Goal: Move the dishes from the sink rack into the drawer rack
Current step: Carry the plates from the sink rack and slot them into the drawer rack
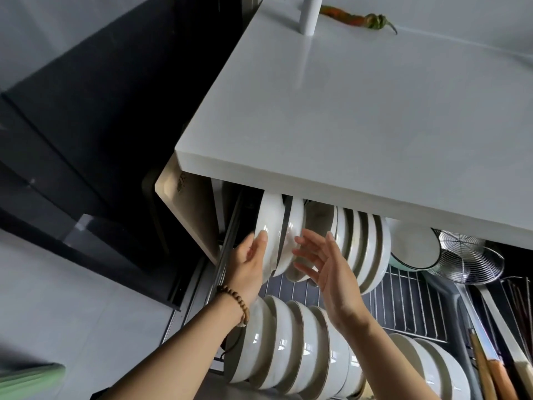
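A plate (269, 226) is gripped by the left hand (248, 264), thumb laid on its face, and is stood on edge at the left end of the back row in the drawer rack (403, 295), half hidden under the edge of the desk (360, 125). The right hand (326, 269) is spread wide with nothing held, its fingers just beside the neighbouring plates; whether they touch cannot be told. A row of bowls (288, 342) is seen in front, a skimmer (467, 255) at the right.
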Motion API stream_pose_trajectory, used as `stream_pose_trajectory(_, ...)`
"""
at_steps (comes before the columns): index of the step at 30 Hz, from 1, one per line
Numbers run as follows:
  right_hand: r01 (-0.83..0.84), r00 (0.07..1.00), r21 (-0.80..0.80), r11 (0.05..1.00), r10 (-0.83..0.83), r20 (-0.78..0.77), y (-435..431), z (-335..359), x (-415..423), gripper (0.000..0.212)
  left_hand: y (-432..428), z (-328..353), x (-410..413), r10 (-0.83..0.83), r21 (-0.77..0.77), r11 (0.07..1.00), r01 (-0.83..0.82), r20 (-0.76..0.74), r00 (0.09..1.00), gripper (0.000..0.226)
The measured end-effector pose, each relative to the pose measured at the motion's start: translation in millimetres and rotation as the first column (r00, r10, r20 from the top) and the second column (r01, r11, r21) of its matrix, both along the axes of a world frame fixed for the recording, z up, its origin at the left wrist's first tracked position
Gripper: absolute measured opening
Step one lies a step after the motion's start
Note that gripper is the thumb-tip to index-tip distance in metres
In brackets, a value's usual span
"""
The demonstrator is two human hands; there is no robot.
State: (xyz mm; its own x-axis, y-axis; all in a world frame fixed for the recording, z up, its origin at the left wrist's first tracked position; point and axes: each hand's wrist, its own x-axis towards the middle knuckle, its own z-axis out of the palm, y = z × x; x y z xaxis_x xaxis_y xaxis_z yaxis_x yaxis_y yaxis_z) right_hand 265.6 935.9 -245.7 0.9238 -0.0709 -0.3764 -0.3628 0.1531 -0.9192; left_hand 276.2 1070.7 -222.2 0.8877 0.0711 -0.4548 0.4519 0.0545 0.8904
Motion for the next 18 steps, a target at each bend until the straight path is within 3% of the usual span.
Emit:
stream_pose_trajectory(2,0.008,1.0,-0.021,1.0,-0.008,0.001,-1,1,0,0.056,0,-4,3,0.017,-0.018,1.0,-0.017,-0.041,0.999,0.008)
stream_pose_trajectory(5,-0.074,0.997,-0.108,0.991,0.074,-0.011,1,-1,-2,0.049,-1,-13,3,-0.009,-0.021,1.0,0.007,-0.076,0.997,0.051)
stream_pose_trajectory(11,-0.139,0.987,-0.207,0.968,0.152,0.045,5,1,-5,0.043,0,-18,11,0.037,-0.007,0.999,-0.038,-0.112,0.993,0.056)
stream_pose_trajectory(18,-0.215,0.974,-0.27,0.939,0.228,0.017,11,-3,-5,0.048,2,-21,34,-0.063,0.051,0.996,0.066,-0.065,0.996,0.058)
